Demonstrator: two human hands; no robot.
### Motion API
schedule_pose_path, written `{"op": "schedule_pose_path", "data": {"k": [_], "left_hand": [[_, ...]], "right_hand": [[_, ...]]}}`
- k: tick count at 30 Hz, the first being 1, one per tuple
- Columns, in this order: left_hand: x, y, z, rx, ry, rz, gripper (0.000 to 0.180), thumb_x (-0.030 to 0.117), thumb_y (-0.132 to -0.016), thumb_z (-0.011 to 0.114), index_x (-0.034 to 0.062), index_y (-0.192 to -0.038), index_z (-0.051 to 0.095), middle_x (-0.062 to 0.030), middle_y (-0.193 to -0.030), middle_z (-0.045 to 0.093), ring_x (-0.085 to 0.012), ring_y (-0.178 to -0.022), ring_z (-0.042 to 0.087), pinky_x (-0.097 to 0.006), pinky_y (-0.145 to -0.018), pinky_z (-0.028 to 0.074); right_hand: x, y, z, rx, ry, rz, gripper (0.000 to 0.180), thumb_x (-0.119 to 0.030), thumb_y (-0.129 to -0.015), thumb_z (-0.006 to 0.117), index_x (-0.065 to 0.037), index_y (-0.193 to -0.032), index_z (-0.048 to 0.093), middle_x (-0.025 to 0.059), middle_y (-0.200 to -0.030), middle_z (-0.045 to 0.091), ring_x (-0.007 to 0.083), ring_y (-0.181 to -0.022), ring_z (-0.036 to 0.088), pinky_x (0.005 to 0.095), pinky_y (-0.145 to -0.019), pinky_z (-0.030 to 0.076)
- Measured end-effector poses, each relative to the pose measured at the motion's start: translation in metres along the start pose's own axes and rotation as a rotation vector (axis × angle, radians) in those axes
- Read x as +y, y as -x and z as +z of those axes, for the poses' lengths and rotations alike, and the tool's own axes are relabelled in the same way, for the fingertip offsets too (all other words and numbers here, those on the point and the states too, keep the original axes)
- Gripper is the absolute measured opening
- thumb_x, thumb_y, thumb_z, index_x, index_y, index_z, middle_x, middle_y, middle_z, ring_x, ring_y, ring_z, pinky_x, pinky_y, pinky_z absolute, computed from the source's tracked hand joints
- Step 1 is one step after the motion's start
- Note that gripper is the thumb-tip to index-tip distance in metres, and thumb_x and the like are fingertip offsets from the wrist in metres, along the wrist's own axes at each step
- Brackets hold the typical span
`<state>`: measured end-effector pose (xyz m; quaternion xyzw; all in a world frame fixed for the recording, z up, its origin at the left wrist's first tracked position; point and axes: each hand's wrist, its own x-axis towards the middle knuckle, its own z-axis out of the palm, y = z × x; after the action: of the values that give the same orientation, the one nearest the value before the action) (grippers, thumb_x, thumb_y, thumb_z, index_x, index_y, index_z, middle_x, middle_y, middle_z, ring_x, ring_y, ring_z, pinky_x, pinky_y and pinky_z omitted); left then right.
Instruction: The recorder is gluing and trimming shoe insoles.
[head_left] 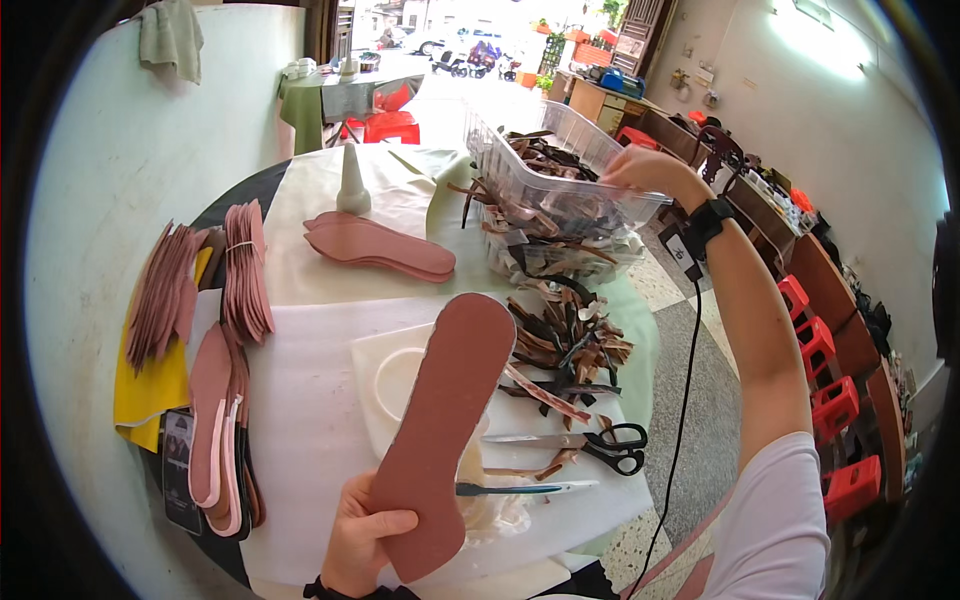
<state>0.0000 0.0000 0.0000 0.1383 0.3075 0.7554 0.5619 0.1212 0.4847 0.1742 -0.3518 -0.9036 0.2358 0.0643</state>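
My left hand (365,530) grips a reddish-brown insole (445,420) by its narrower end, thumb pressed on its face. The insole is held tilted above the white work sheet. My right hand (638,170) is stretched out to the far right, at the rim of a clear plastic bin (645,208) full of dark and brown strip scraps. Its fingers are curled inward; what they hold, if anything, is hidden. Behind the insole lie black-handled scissors (612,447) and a brush with a pale handle (560,488). A pile of trimmed strips (570,340) sits beside them.
Two stacked insoles (380,248) lie beyond, near a grey-white cone (352,185). Bundled insoles (247,270) and paler-edged ones (212,430) occupy the left side. A black cable (683,400) hangs from a device at my right wrist. Red stools (835,405) line the right wall.
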Motion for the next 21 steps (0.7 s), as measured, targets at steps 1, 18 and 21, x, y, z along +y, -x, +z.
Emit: {"op": "schedule_pose_path", "data": {"k": [1,18,21], "left_hand": [[-0.001,0.0,-0.001,-0.002,0.011,-0.028,0.037,-0.003,-0.068,0.062,-0.0055,-0.105,0.059,-0.0134,-0.097,0.065,-0.0192,-0.086,0.062,-0.031,-0.078,0.049],[0.003,-0.001,0.002,0.036,-0.027,-0.1,0.036,-0.003,-0.069,0.062,-0.0056,-0.105,0.058,-0.0126,-0.096,0.065,-0.0178,-0.085,0.062,-0.03,-0.078,0.049],[0.003,-0.001,0.001,0.04,-0.031,-0.081,0.036,-0.003,-0.069,0.062,-0.0055,-0.105,0.058,-0.0127,-0.096,0.065,-0.0181,-0.086,0.062,-0.03,-0.079,0.049]], "right_hand": [[0.0,0.0,0.003,-0.083,0.075,0.075,0.025,-0.032,-0.082,0.061,-0.008,-0.085,0.071,0.0043,-0.075,0.066,0.0126,-0.071,0.061,0.0283,-0.063,0.051],[-0.011,-0.012,0.014,-0.47,0.277,0.272,0.051,-0.052,-0.087,0.048,-0.008,-0.099,0.069,0.0045,-0.094,0.068,0.0169,-0.083,0.064,0.036,-0.076,0.05],[-0.017,-0.016,0.019,-0.515,0.336,0.33,0.048,-0.05,-0.087,0.05,-0.008,-0.1,0.068,0.0046,-0.098,0.067,0.0169,-0.083,0.063,0.0376,-0.08,0.049]]}}
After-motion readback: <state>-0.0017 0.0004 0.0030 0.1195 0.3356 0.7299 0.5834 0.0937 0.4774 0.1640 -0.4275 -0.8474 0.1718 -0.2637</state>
